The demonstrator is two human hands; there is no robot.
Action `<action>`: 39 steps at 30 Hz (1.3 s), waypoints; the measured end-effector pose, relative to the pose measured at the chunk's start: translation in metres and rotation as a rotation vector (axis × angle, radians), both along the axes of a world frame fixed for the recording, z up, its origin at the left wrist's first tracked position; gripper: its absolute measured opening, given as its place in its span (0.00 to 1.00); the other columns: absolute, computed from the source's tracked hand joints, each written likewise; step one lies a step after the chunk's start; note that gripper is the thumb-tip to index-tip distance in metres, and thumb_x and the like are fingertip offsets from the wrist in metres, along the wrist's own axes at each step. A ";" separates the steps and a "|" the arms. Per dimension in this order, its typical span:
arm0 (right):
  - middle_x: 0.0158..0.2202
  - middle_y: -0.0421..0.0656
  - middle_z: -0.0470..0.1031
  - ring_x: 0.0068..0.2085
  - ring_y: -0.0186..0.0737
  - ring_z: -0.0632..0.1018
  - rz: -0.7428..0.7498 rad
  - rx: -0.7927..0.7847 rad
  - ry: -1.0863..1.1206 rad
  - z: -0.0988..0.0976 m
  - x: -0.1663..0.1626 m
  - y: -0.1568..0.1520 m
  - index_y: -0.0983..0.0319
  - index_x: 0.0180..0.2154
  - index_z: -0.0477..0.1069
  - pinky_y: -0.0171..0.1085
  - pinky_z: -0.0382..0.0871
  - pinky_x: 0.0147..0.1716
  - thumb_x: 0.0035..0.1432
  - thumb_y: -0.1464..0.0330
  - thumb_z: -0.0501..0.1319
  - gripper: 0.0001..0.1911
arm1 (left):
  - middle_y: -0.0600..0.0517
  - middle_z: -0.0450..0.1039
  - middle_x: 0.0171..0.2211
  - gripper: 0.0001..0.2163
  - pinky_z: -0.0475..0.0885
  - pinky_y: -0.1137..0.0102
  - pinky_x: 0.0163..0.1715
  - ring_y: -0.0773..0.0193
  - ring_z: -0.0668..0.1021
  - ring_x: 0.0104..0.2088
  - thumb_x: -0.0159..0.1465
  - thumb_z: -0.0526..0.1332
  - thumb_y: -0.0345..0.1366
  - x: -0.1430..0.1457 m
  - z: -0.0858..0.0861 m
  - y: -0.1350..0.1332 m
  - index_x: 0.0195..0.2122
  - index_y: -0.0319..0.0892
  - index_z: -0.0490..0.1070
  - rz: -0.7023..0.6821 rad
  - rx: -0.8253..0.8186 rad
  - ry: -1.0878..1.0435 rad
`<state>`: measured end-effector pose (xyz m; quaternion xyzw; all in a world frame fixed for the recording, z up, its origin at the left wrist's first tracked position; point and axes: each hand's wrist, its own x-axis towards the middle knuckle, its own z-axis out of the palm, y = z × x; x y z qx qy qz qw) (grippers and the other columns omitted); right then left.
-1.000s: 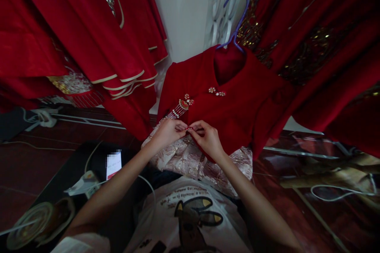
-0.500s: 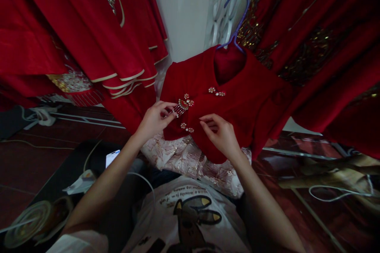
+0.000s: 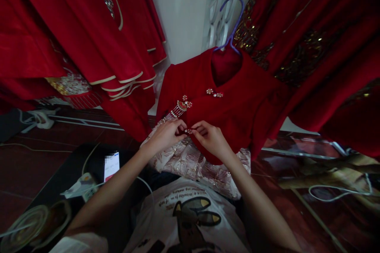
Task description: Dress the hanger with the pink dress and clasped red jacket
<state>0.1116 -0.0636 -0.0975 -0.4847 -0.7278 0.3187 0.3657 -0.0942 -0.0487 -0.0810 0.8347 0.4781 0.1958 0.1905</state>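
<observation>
A red jacket (image 3: 234, 106) hangs in front of me on a purple hanger (image 3: 236, 27). Its lower front edge lies over a pale pink patterned cloth (image 3: 192, 162) on my lap. My left hand (image 3: 168, 133) and my right hand (image 3: 211, 139) meet at the lower pearl clasp (image 3: 188, 131), each pinching one end of it. Just above my left hand, a fan-shaped tasselled brooch (image 3: 181, 106) with beaded strands sits on the jacket. Higher on the chest is another pearl clasp (image 3: 214, 93), untouched. My fingertips partly cover the lower clasp.
Red garments (image 3: 124, 39) hang at the left, and gold-sequinned red ones (image 3: 311, 51) at the right. On a dark surface at lower left are a phone (image 3: 112, 166), a power strip (image 3: 87, 185) and a lidded cup (image 3: 26, 225). A white cable (image 3: 145, 184) crosses near my left arm.
My left hand has let go of the brooch's beaded strands and moved down to the lower clasp. My right hand has come left and down to the same clasp.
</observation>
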 end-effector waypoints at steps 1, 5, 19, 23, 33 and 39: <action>0.33 0.41 0.79 0.34 0.36 0.80 0.007 -0.006 -0.019 -0.003 -0.002 0.000 0.59 0.40 0.73 0.34 0.73 0.35 0.61 0.67 0.60 0.06 | 0.53 0.74 0.35 0.09 0.70 0.71 0.33 0.66 0.76 0.32 0.60 0.65 0.35 0.002 -0.002 0.000 0.41 0.42 0.72 -0.010 0.002 0.002; 0.32 0.41 0.79 0.34 0.37 0.80 -0.005 -0.005 -0.066 -0.007 -0.001 0.002 0.59 0.40 0.73 0.35 0.73 0.36 0.60 0.68 0.60 0.06 | 0.53 0.73 0.34 0.04 0.69 0.72 0.33 0.66 0.75 0.32 0.63 0.63 0.34 0.003 -0.005 0.001 0.39 0.42 0.72 -0.039 0.040 0.016; 0.34 0.41 0.80 0.35 0.35 0.81 -0.036 -0.078 0.073 -0.019 -0.008 0.009 0.61 0.37 0.73 0.34 0.75 0.39 0.56 0.73 0.62 0.06 | 0.52 0.70 0.37 0.05 0.70 0.69 0.37 0.63 0.75 0.37 0.63 0.63 0.34 0.002 -0.015 0.005 0.40 0.44 0.70 -0.037 0.151 0.116; 0.33 0.40 0.79 0.34 0.34 0.80 -0.033 -0.117 0.105 -0.017 -0.011 0.007 0.61 0.38 0.73 0.33 0.76 0.36 0.54 0.73 0.63 0.08 | 0.52 0.70 0.39 0.05 0.70 0.70 0.37 0.64 0.76 0.35 0.64 0.61 0.33 0.002 -0.014 0.006 0.41 0.44 0.70 -0.035 0.142 0.113; 0.33 0.40 0.78 0.34 0.33 0.78 -0.013 -0.073 0.122 -0.022 -0.014 0.006 0.60 0.38 0.73 0.33 0.75 0.35 0.54 0.72 0.63 0.07 | 0.53 0.74 0.32 0.04 0.71 0.72 0.34 0.65 0.77 0.33 0.61 0.65 0.32 0.004 -0.007 0.005 0.34 0.40 0.70 -0.011 0.010 -0.069; 0.33 0.41 0.79 0.33 0.34 0.79 -0.039 -0.060 0.118 -0.022 -0.014 0.007 0.61 0.39 0.74 0.33 0.74 0.36 0.55 0.71 0.63 0.07 | 0.51 0.77 0.30 0.06 0.74 0.71 0.34 0.64 0.80 0.33 0.60 0.67 0.35 0.004 -0.012 0.007 0.34 0.39 0.73 0.027 -0.105 -0.229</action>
